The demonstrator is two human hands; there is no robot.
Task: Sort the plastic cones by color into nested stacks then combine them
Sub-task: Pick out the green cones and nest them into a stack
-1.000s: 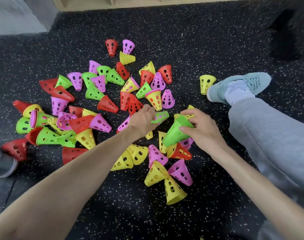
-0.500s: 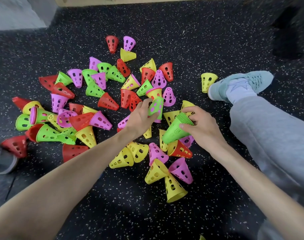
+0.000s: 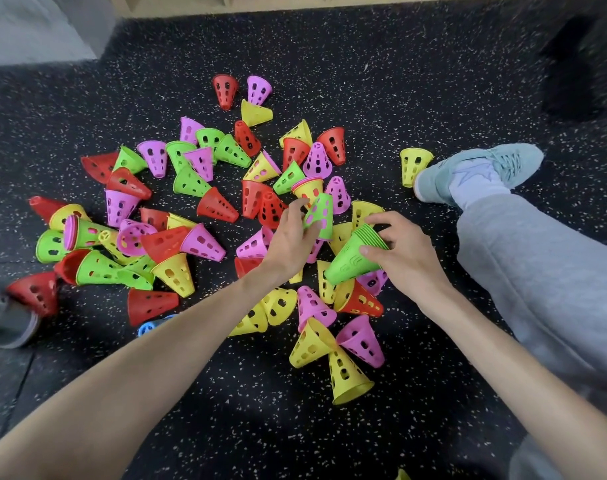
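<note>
Green cone (image 3: 317, 216) pinched by left hand (image 3: 291, 239) fingers; right hand (image 3: 404, 258) fingers grip green stack (image 3: 354, 259).

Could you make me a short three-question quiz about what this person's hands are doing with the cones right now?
1. True or false: the right hand holds a nested stack of green cones.
2. What colour is the single cone gripped by the left hand? A) red B) green C) yellow
3. Fill in: the lone yellow cone off to the right stands beside a pale ___.

Key: 1 true; 2 B, though pink shows through its holes; 3 shoe.
</note>
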